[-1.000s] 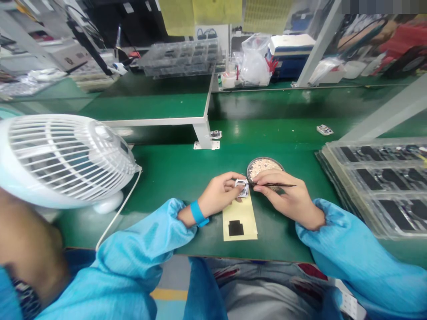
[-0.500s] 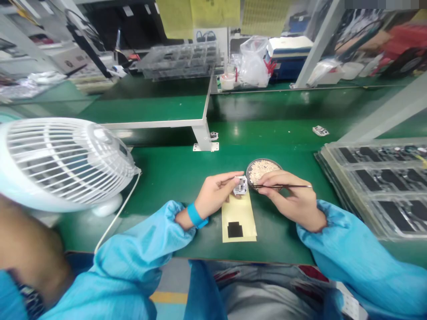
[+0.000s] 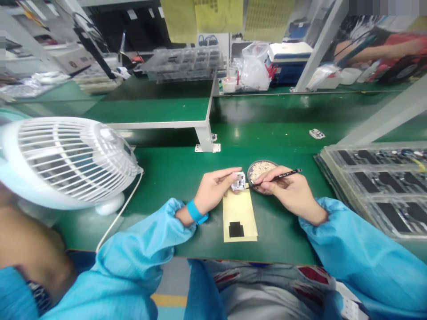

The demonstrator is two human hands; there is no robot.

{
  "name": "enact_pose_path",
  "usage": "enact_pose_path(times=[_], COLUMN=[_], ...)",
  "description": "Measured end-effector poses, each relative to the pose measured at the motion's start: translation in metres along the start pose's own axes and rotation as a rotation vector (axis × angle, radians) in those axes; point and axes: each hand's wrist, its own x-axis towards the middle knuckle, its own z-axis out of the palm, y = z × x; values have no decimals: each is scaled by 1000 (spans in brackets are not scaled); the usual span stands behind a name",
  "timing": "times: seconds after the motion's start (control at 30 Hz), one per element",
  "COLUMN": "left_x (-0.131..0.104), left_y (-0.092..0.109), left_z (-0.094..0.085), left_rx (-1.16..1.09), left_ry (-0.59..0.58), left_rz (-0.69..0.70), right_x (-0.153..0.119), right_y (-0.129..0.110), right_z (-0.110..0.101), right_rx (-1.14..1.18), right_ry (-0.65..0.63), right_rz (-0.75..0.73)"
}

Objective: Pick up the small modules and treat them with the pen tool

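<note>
A small white device part (image 3: 239,181) is pinched between the thumb and fingers of my left hand (image 3: 213,190). My right hand (image 3: 293,191) grips black tweezers (image 3: 284,175), whose tip points left toward the lower right side of the part; whether it touches cannot be told. Behind the tweezers sits a round dish (image 3: 261,169) of small pale pieces, partly hidden by my right fingers. Below the hands lies a yellow paper sheet (image 3: 238,209) with a black cut piece (image 3: 236,229) near its bottom edge.
A white fan (image 3: 66,162) stands at the left, its cord (image 3: 122,213) running to the table edge. Stacked clear trays (image 3: 373,195) are at the right. Another small white part (image 3: 316,134) lies further back. A shelf leg (image 3: 204,138) stands behind my hands. A person's arm shows at lower left.
My right hand has turned the tweezers from nearly level to slanted, with the rear end raised and the tip lower. The white part has shifted slightly left and up with my left hand.
</note>
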Motion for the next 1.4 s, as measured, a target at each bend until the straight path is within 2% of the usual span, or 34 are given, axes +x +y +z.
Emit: enact_pose_path(times=[0.23,0.4,0.47,0.53,0.6,0.63,0.7,0.73,0.8,0.83,0.87,0.97,1.1,1.23,1.33,1.4], left_x=[7,12,16,17,15,13,10,9,9,9,10,12,15,15,11,8], left_y=[-1,-9,-11,-10,-7,-5,0,1,2,2,1,-4,-11,-12,-8,-5], left_z=[-4,-10,-12,-13,-14,-14,-14,-13,-12,-12,-11,-10,-13,-14,-11,-7], left_rx=[-16,-49,-91,-121,-106,-68,56,125,214,225,221,181,165,170,151,124], left_ry=[-3,-59,-77,-82,-87,-90,-91,-87,-72,-65,-62,-76,-94,-128,-141,-144], left_rz=[-11,-20,-23,-35,-43,-41,-20,-5,22,30,34,26,24,17,-1,-15], right_x=[7,-1,-9,-19,-29,-34,-41,-45,-53,-57,-61,-69,-66,-60,-53,-45], right_y=[-4,-9,-21,-40,-66,-79,-100,-108,-115,-114,-111,-97,-88,-100,-108,-107], right_z=[-5,-2,-5,-18,-50,-73,-131,-162,-220,-243,-262,-290,-296,-294,-268,-232], right_rx=[70,87,-23,-275,-586,-745,-1050,-1211,-1489,-1552,-1560,-1533,-1471,-1439,-1377,-1175], right_ry=[39,70,114,137,164,199,360,468,637,660,666,630,550,530,516,417], right_rz=[88,127,110,76,89,114,182,250,517,662,713,753,735,667,512,303])
